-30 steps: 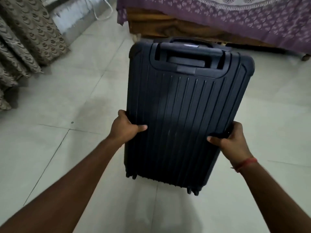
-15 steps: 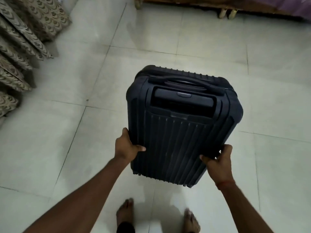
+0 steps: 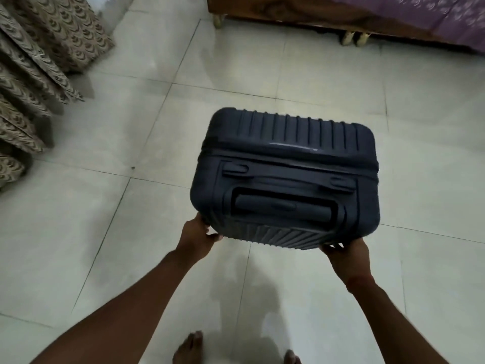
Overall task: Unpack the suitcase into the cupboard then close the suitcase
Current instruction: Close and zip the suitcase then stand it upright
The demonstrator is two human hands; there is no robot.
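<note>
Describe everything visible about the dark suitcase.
The suitcase is a dark navy hard shell, plastic by its look, with raised ribs along its faces. It is closed, seen from its top end, where a recessed telescopic handle and a flat carry handle lie. It stands upright or slightly tilted above the tiled floor; its base is hidden. The left hand holds its near left edge and the right hand its near right corner. Nothing else touches it.

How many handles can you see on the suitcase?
2: a carry handle across the suitcase top, and a pull-out handle nearer the hands. Others may be hidden.
</note>
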